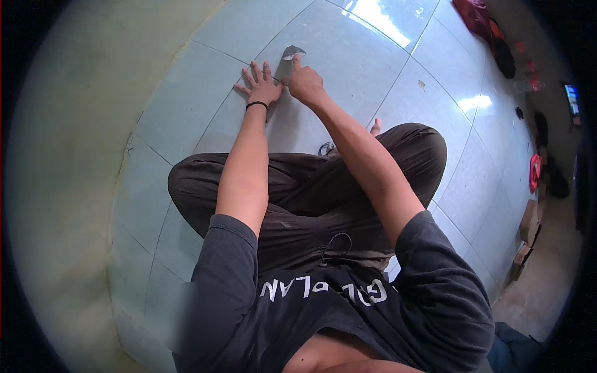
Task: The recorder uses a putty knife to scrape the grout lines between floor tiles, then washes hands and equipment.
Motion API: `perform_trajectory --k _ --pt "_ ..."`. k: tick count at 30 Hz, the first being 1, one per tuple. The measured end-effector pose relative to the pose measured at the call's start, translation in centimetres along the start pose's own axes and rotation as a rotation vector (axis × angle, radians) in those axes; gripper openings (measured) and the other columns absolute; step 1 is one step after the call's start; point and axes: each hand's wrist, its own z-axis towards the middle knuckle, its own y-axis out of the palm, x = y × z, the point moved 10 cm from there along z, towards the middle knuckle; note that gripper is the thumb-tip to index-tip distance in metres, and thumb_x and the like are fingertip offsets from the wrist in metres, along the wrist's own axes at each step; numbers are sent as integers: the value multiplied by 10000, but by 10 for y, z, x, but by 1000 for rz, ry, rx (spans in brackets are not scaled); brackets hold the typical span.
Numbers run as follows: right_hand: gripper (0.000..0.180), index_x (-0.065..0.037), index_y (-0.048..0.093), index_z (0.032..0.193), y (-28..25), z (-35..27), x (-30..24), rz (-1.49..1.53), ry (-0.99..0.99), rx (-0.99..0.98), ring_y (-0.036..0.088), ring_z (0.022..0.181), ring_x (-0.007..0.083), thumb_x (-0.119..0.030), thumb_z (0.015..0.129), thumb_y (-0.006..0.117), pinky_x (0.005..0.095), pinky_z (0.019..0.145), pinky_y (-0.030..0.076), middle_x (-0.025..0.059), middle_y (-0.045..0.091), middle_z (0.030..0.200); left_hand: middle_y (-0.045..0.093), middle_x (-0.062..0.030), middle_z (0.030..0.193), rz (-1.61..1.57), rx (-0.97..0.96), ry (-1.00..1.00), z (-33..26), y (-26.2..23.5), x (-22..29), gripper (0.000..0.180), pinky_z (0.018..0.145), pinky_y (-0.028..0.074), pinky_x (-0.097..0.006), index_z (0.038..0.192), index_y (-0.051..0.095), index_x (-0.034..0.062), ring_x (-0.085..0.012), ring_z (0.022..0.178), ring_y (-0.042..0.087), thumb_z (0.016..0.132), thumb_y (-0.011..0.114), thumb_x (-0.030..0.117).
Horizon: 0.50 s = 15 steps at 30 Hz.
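Spreading left hand (263, 91) on floor (348, 46), empty; touching small grey piece (293, 51) with right hand (305, 82), not seeing if gripping; seeming light, stiff; maybe best pinching sides.

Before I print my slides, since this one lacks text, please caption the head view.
Seated cross-legged on floor tiles: left hand spread, right hand with its forefinger at a grey piece.

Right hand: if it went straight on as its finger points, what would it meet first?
The grey object, directly ahead of the right hand; they may already touch, depth is unclear.
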Motion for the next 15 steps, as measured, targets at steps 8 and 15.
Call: perform_trajectory --k 8,15 --pt "855 -20 150 1444 8 6 11 -29 89 -143 626 941 374 -299 805 645 452 789 512 248 627 1008 -159 -122 1531 55 -114 -26 -4 5 2 900 984 -48 -737 1488 -18 210 -402 1383 -174 827 335 707" --pt "753 -45 137 1456 11 6 24 11 45 -121 627 917 393 -131 812 518 473 774 509 266 627 974 -109 -126 1540 26 -26 -25 -4 7 -4 881 999 -26 -726 1489 7 189 -409 1391 -127 843 380 658"
